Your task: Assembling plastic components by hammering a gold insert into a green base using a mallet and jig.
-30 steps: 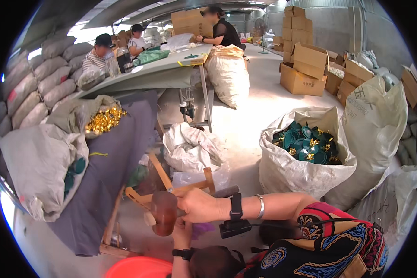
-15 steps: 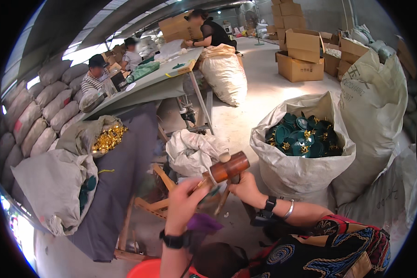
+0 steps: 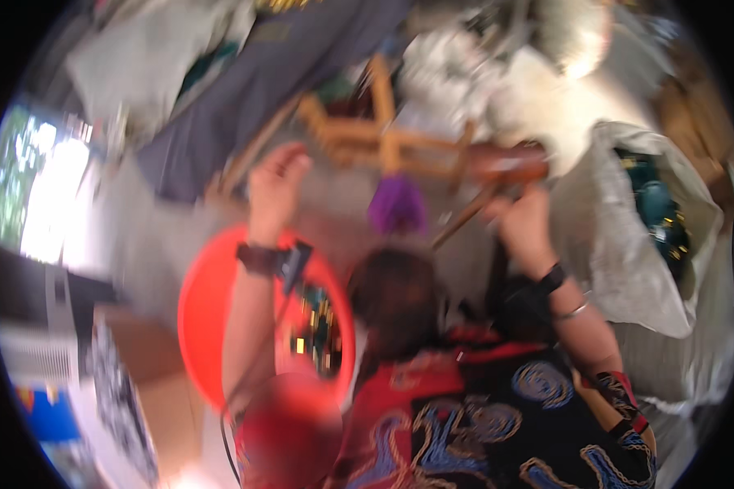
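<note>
My left hand (image 3: 274,194) is raised beyond the far rim of a red basin (image 3: 200,314), with that forearm crossing the basin. Its fingers look bent but are smeared by motion, and no held thing can be made out. Green and gold pieces (image 3: 318,330) lie in the basin. On the right, my right hand (image 3: 523,224) is closed just under a brown wooden cylinder (image 3: 510,163), gripping it at its underside. A thin wooden stick (image 3: 465,216) slants down to the left from the cylinder. Blur hides the exact grip.
Ahead stands a wooden frame (image 3: 387,147) with a purple cloth (image 3: 398,205) at its near end. A white sack (image 3: 616,269) holding green and gold pieces is at the right. Dark grey cloth (image 3: 277,85) drapes at the upper left; a cardboard box (image 3: 167,416) is at the lower left.
My view has swung downward, bringing the red basin into sight. My left hand has come away from the wooden cylinder, moving left. The right hand stays at the cylinder.
</note>
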Demonstrator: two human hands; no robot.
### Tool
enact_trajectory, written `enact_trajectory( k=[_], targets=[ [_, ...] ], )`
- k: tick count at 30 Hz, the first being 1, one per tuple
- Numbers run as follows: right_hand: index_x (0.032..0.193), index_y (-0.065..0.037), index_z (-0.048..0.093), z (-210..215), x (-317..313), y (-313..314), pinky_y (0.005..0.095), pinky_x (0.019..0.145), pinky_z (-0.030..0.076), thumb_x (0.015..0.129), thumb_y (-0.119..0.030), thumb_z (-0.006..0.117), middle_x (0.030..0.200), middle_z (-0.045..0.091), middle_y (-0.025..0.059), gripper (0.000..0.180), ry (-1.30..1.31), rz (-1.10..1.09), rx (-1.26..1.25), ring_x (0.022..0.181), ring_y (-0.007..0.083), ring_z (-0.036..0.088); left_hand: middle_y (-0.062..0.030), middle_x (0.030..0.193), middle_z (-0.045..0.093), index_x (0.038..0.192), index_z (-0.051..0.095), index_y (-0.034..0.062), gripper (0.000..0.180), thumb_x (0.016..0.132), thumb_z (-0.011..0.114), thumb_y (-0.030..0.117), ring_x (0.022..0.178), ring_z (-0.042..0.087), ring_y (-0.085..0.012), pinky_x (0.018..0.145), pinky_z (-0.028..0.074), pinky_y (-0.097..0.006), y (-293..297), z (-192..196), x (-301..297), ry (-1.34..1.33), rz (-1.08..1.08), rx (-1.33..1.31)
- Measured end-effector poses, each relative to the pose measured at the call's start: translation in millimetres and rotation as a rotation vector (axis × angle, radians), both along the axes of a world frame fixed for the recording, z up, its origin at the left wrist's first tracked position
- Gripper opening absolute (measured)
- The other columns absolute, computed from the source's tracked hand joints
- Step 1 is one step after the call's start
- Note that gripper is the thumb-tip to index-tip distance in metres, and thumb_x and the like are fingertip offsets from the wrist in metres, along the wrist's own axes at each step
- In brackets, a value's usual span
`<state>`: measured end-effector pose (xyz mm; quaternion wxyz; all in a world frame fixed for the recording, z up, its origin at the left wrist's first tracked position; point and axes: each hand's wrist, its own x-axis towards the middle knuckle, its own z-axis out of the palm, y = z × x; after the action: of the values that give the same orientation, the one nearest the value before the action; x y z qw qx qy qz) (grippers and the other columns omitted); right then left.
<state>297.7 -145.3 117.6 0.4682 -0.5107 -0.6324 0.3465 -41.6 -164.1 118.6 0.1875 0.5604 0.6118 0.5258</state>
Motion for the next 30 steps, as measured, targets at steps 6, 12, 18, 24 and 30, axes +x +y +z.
enact_trajectory(
  k=[6, 12, 18, 24, 30],
  targets=[
    [0.097, -0.001, 0.057, -18.2, -35.9, 5.7, 0.0233, 0.053, 0.044, 0.075, 0.006, 0.061, 0.083, 0.063, 0.0081, 0.023, 0.306, 0.152, -0.205, 0.058, 0.0102, 0.054, -0.0164, 0.087, 0.068, 0.097, 0.066, -0.0022, 0.026, 0.078, 0.064, 0.015, 0.083, 0.066, -0.0209, 0.074, 0.050, -0.032, -277.1, -205.0, -198.4, 0.110, 0.735, -0.626],
    [0.096, 0.001, 0.055, -30.3, -36.6, -12.8, 0.0245, 0.051, 0.046, 0.074, 0.005, 0.062, 0.080, 0.062, 0.0061, 0.024, 0.262, 0.155, -0.333, 0.056, 0.0103, 0.054, -0.0182, 0.103, 0.063, 0.124, 0.053, 0.0112, 0.060, 0.067, 0.072, 0.018, 0.096, 0.061, -0.0324, 0.079, 0.049, -0.040, -348.7, -276.8, -69.9, 0.242, 0.510, -1.037],
    [0.099, -0.001, 0.057, -23.9, -59.3, -16.9, 0.0232, 0.054, 0.045, 0.076, 0.003, 0.063, 0.081, 0.063, 0.0073, 0.024, 0.242, 0.252, -0.294, 0.058, 0.0098, 0.054, -0.0124, 0.088, 0.065, 0.118, 0.058, 0.0129, 0.036, 0.083, 0.050, 0.012, 0.089, 0.061, -0.0322, 0.073, 0.048, -0.042, -351.8, -302.8, -74.9, 0.347, 0.506, -1.004],
    [0.095, 0.000, 0.061, 5.0, -45.6, -4.8, 0.0240, 0.052, 0.045, 0.076, 0.004, 0.064, 0.080, 0.064, 0.0062, 0.020, 0.264, 0.188, -0.059, 0.058, 0.0098, 0.054, -0.0052, 0.088, 0.064, 0.104, 0.061, 0.0001, 0.021, 0.088, 0.054, 0.013, 0.068, 0.059, -0.0083, 0.051, 0.041, -0.021, -243.3, -189.1, -97.4, -0.523, 0.543, -0.549],
    [0.089, 0.000, 0.062, 58.7, -57.2, -4.4, 0.0225, 0.054, 0.048, 0.075, 0.001, 0.068, 0.074, 0.064, 0.0030, 0.014, 0.235, 0.155, 0.183, 0.059, 0.0088, 0.058, -0.0064, 0.088, 0.066, 0.108, 0.058, 0.0008, 0.023, 0.089, 0.055, 0.014, 0.068, 0.064, -0.0116, 0.051, 0.046, -0.022, -80.7, -45.3, 23.5, -0.953, -0.142, -0.340]
  ],
)
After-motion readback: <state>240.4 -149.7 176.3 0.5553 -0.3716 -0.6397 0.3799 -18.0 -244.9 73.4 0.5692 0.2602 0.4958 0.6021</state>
